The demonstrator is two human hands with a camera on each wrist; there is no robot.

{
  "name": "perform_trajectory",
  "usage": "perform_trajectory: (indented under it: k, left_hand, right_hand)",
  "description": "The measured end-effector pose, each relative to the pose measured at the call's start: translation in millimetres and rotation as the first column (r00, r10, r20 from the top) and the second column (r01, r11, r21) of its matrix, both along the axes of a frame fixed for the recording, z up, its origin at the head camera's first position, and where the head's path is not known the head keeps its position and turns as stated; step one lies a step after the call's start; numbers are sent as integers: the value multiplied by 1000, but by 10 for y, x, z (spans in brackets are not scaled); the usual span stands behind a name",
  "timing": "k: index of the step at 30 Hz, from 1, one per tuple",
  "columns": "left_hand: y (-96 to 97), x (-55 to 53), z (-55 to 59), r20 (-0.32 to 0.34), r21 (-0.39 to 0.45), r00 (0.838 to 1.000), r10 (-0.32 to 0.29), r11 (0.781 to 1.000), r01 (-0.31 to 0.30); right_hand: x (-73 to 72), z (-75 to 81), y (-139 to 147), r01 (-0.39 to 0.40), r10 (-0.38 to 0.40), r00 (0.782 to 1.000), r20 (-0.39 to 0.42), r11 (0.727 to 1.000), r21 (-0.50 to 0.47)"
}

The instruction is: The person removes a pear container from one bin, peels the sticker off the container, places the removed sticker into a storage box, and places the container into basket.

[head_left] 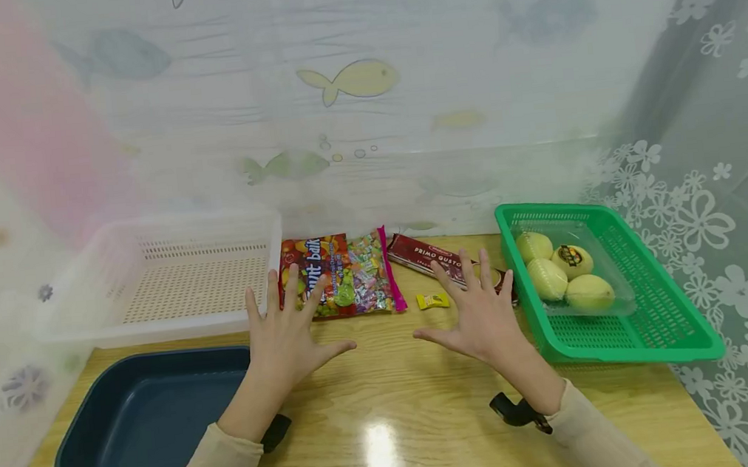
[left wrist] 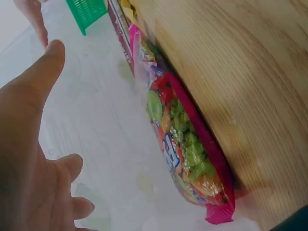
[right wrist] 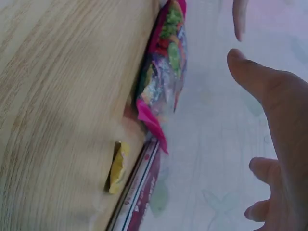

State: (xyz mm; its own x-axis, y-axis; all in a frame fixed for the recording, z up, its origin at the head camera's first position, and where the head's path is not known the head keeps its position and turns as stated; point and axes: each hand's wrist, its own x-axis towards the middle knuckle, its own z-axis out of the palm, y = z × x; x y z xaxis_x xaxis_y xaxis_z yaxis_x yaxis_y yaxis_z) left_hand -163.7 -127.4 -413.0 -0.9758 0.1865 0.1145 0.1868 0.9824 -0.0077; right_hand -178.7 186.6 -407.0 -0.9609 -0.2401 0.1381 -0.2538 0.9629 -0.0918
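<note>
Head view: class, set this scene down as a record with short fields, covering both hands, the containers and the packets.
Left hand: fingers spread, holding nothing
Right hand: fingers spread, holding nothing
Left containers: white basket behind dark blue basin
Right container: green basket with four pale yellow fruits in clear packaging
Packets: fruit-candy bag, left of maroon Primo Gusto packet; small yellow packet in front
Surface: wood-grain table
</note>
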Motion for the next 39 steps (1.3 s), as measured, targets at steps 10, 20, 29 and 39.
perform_trajectory:
  k: [10,20,29,39]
  left_hand:
    - [253,77,-48,29,245,997,-77,967,68]
    - [491,128,-107,42,450,988,-146,886,111]
    - [738,226,-299,-31,583,971,-239,785,212]
    - [1119,303,-505,-10,734,957,-288,648,203]
  right_hand:
    - [30,7,259,-115,94,991,-95,963,-244]
    - [192,39,632,-131,68,983,-169,908,-398]
    - [381,83,899,-115,27,985,-168,832,-543]
    - [478,-48,1322,-11,-130,970,-205,821,-571]
